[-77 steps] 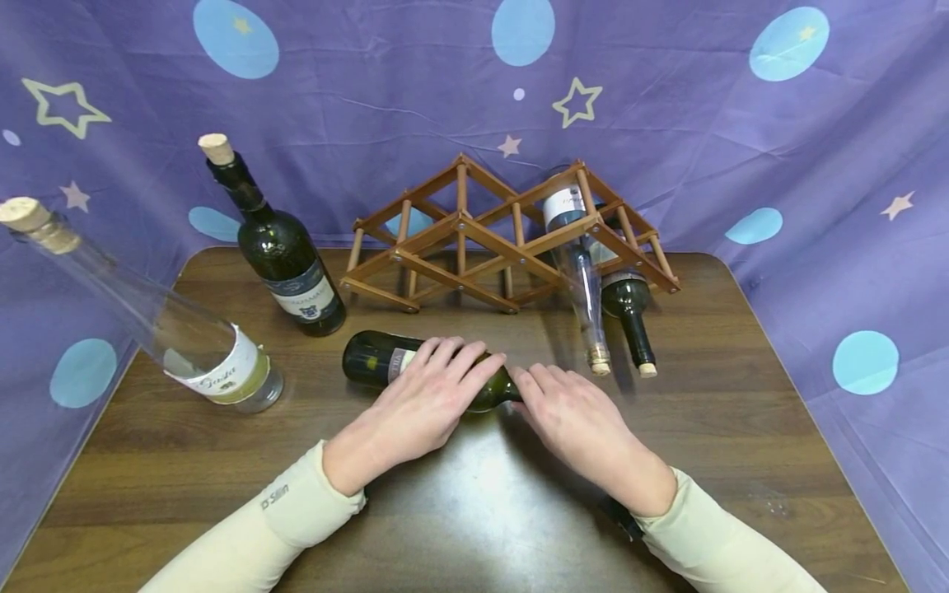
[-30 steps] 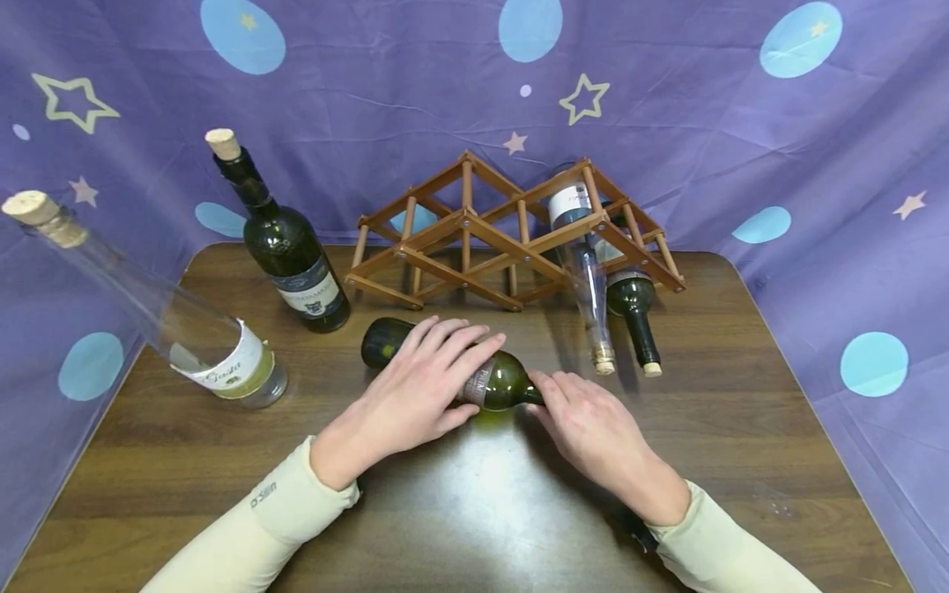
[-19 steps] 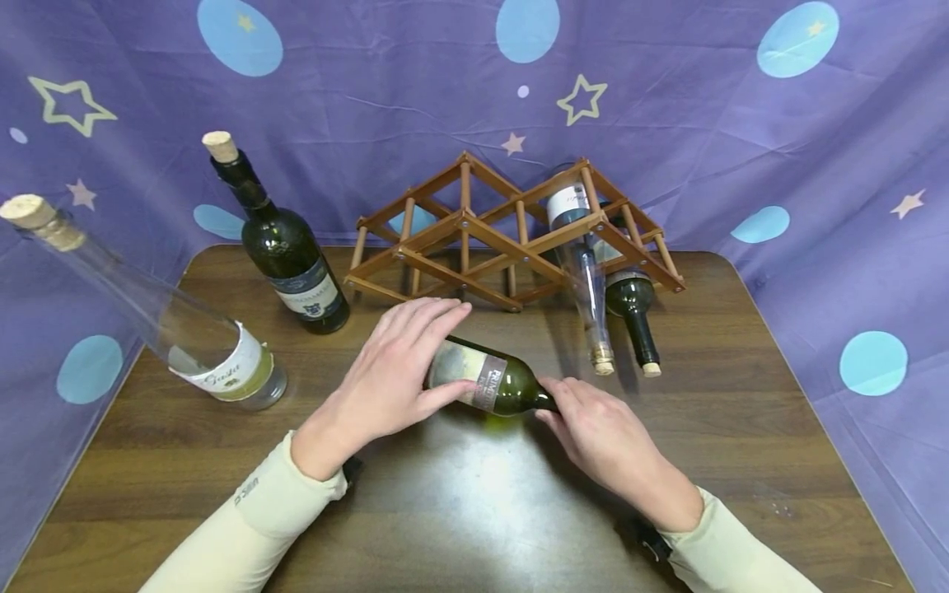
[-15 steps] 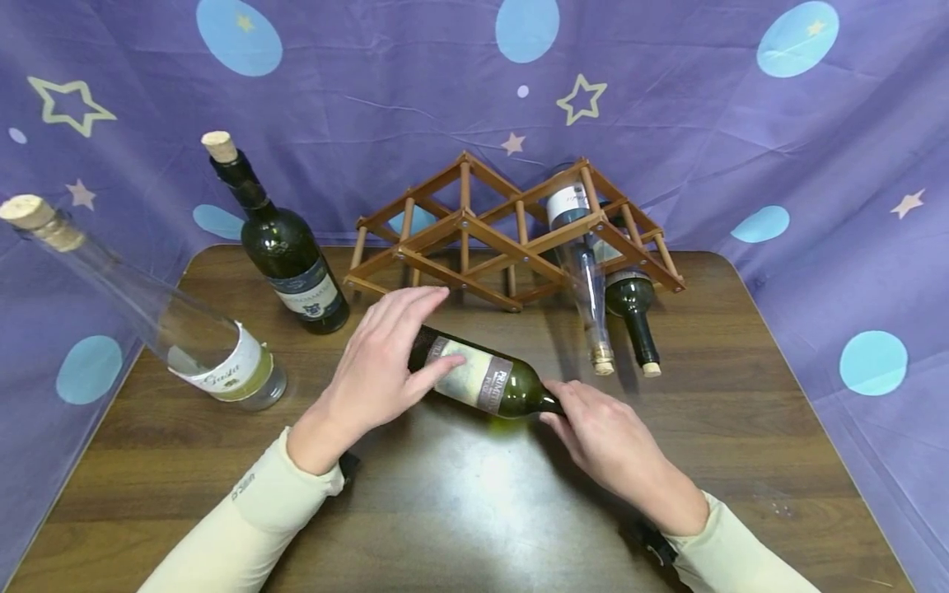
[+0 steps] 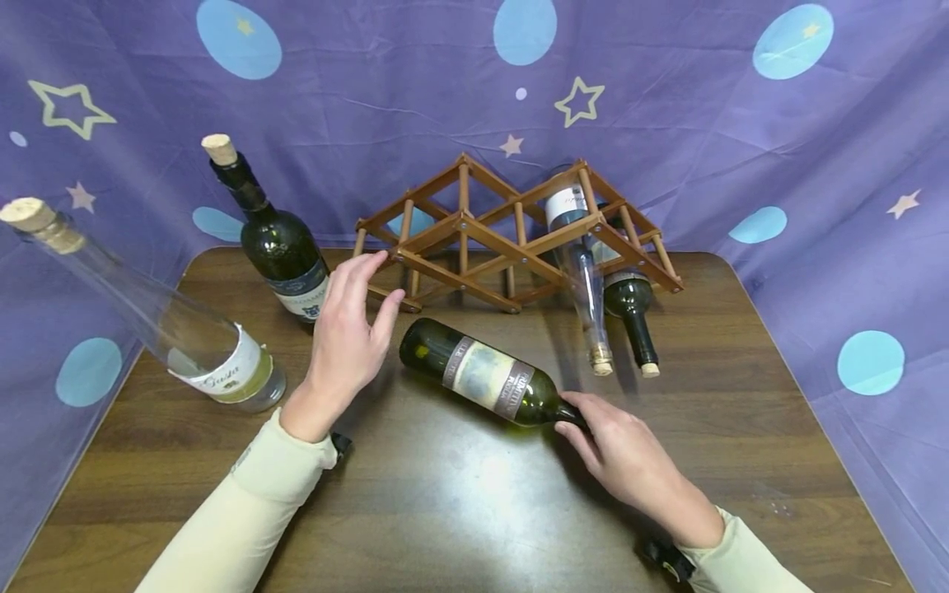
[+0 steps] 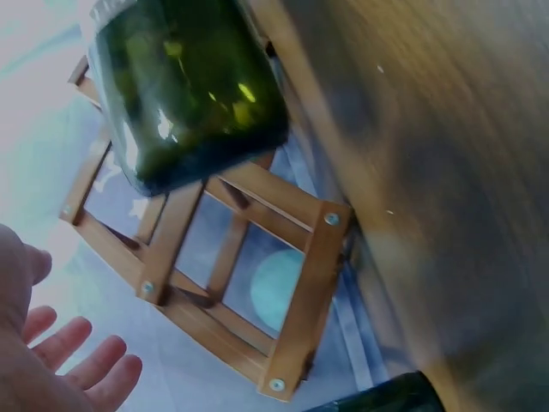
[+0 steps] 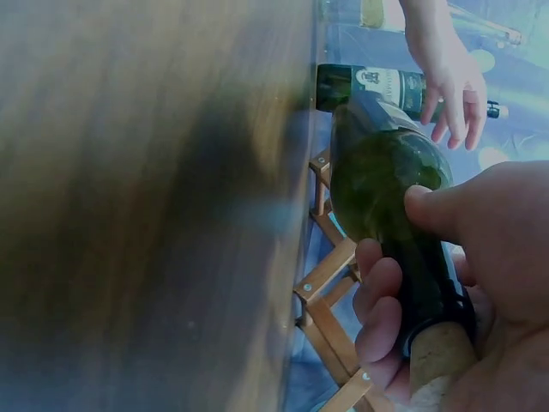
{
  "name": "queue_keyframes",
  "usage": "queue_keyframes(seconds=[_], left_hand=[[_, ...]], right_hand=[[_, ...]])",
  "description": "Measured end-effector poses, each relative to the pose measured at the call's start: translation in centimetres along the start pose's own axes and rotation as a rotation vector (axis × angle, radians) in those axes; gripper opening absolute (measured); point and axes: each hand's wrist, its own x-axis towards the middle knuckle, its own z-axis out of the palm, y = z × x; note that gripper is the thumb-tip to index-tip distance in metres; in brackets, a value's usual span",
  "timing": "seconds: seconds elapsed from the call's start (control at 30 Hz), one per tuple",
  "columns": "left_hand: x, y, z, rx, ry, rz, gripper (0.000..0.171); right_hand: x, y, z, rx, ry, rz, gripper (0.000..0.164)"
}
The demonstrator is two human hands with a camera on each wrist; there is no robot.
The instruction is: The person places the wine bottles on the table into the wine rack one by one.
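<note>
My right hand (image 5: pixel 626 453) grips a green wine bottle (image 5: pixel 485 372) by its neck, with the base pointing to the back left and the label facing up. In the right wrist view the thumb lies along the bottle's shoulder (image 7: pixel 377 184) and the fingers curl round the neck, above a cork (image 7: pixel 442 356). My left hand (image 5: pixel 344 338) is off this bottle, its fingers spread and slightly bent in the air. In the head view it overlaps the label of a standing dark wine bottle (image 5: pixel 278 247). The left wrist view shows the held bottle's base (image 6: pixel 197 112) apart from the left fingers (image 6: pixel 94 365).
A folding wooden wine rack (image 5: pixel 463 222) stands at the back. Its right side holds a clear bottle (image 5: pixel 582 280) and a dark green bottle (image 5: pixel 630 305), necks forward. A tall corked clear bottle (image 5: pixel 222 362) stands at the left of the wooden table (image 5: pixel 460 527).
My left hand has let go of the wine bottle and moved left and back. The right hand has shifted slightly right and forward with the bottle, which has turned to show its label.
</note>
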Motion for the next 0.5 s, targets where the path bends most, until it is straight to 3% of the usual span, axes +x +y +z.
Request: queue_keyframes(seconds=[0.5], left_hand=[[0.4, -3.3, 1.2, 0.040, -0.016, -0.069, 0.051]], right_hand=[[-1.8, 1.4, -0.1, 0.229, 0.000, 0.198, 0.037]])
